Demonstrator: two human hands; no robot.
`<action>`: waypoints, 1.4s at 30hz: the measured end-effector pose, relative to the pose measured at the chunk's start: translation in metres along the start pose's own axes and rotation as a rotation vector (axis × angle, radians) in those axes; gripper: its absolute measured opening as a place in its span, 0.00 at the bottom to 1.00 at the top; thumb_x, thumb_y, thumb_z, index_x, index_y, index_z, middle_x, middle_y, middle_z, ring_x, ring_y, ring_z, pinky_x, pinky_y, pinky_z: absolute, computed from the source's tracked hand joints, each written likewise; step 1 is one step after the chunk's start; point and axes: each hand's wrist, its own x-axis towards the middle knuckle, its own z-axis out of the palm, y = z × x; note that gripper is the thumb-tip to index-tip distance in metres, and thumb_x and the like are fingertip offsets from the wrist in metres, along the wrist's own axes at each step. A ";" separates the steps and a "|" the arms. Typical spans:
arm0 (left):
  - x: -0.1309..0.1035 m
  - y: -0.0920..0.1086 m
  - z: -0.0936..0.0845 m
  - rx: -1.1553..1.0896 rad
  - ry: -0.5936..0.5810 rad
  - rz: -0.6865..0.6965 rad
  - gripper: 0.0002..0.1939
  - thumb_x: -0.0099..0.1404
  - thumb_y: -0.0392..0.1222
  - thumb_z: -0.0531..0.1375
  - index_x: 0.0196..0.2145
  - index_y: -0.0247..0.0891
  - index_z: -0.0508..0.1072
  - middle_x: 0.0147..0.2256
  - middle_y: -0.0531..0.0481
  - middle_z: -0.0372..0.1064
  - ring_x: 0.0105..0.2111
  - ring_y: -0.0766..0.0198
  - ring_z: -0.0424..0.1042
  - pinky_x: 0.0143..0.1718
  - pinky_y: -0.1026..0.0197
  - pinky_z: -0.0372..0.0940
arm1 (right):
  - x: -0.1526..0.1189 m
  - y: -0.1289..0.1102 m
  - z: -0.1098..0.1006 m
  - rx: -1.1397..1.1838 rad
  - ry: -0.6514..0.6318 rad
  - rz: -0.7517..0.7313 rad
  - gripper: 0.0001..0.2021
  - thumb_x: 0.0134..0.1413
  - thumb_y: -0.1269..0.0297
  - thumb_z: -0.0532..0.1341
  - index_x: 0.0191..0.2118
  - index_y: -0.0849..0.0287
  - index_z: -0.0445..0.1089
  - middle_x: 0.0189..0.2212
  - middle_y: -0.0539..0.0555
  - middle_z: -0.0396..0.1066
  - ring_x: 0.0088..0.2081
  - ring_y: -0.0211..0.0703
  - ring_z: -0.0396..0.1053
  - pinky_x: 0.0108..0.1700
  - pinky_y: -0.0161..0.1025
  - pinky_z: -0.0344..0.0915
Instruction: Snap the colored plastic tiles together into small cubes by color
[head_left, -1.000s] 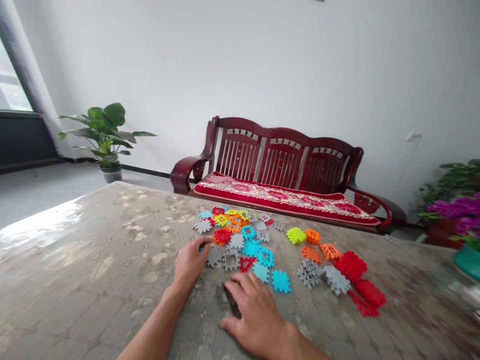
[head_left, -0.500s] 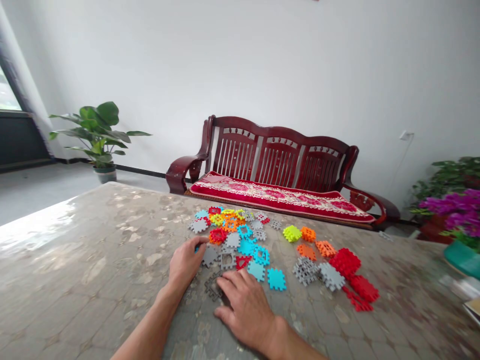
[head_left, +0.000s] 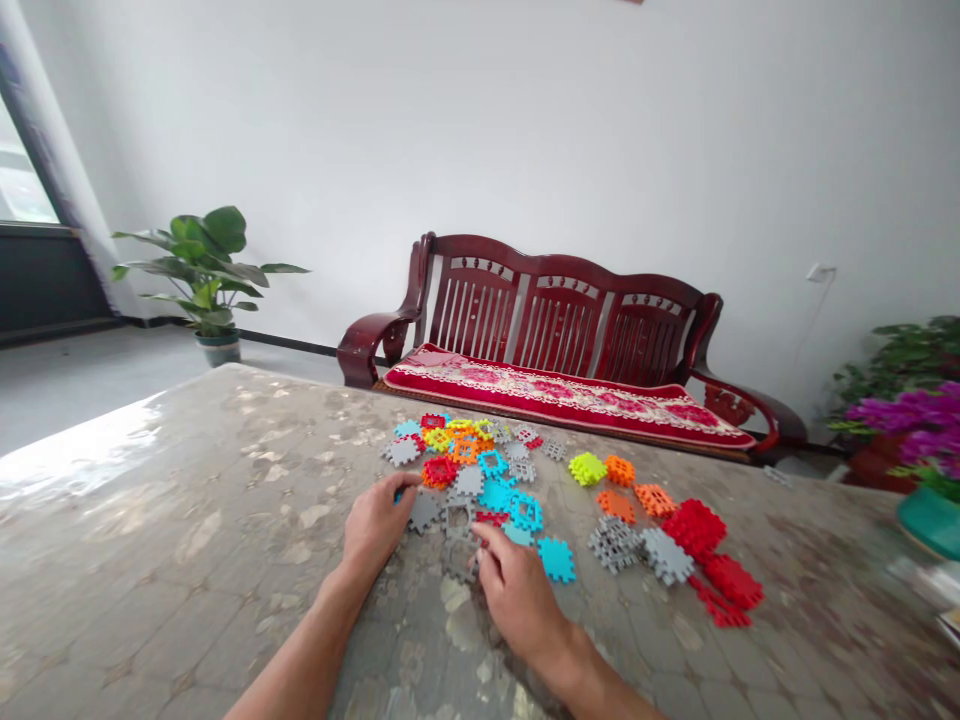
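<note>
Interlocking plastic tiles with notched edges lie in a loose pile on the table [head_left: 247, 560]. My left hand [head_left: 375, 530] rests at the pile's near left side, its fingers curled over a mostly hidden blue tile [head_left: 398, 496]. A plain grey tile [head_left: 425, 511] lies just right of those fingertips. My right hand [head_left: 523, 592] pinches a grey frame tile [head_left: 460, 560] at its right edge with thumb and index finger. Beyond that tile lies another grey frame tile [head_left: 458, 517]. A light blue tile [head_left: 519, 535] and a bright blue tile [head_left: 556, 560] are beside my right hand.
On the right, a separate group holds a lime tile [head_left: 587, 468], orange tiles [head_left: 616, 505], grey tiles [head_left: 667, 556] and red tiles [head_left: 695, 528]. Behind the table stands a wooden bench [head_left: 562, 310]. Purple flowers [head_left: 911, 425] stand at the right edge.
My right hand has gone from lying spread over the grey frame tile to pinching it, and both have shifted right. My left hand stays in place. The view has turned slightly.
</note>
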 end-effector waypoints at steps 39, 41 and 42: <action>0.005 -0.006 0.002 0.084 -0.035 -0.004 0.20 0.65 0.51 0.50 0.47 0.49 0.78 0.44 0.52 0.79 0.44 0.56 0.76 0.39 0.62 0.65 | -0.044 0.128 -0.140 -0.807 0.157 0.177 0.26 0.45 0.78 0.56 0.49 0.50 0.74 0.57 0.51 0.67 0.61 0.54 0.55 0.61 0.52 0.52; 0.006 -0.007 0.002 0.082 -0.032 -0.003 0.20 0.65 0.51 0.50 0.46 0.50 0.78 0.43 0.52 0.79 0.44 0.56 0.76 0.39 0.62 0.65 | -0.044 0.133 -0.138 -0.812 0.151 0.166 0.24 0.47 0.78 0.56 0.49 0.50 0.74 0.57 0.52 0.68 0.60 0.54 0.55 0.61 0.52 0.53; 0.006 -0.007 0.003 0.080 -0.030 -0.003 0.20 0.65 0.52 0.51 0.46 0.50 0.78 0.43 0.52 0.79 0.44 0.55 0.76 0.39 0.61 0.65 | -0.043 0.134 -0.137 -0.814 0.148 0.161 0.23 0.47 0.78 0.56 0.48 0.50 0.75 0.56 0.53 0.68 0.60 0.55 0.55 0.60 0.52 0.54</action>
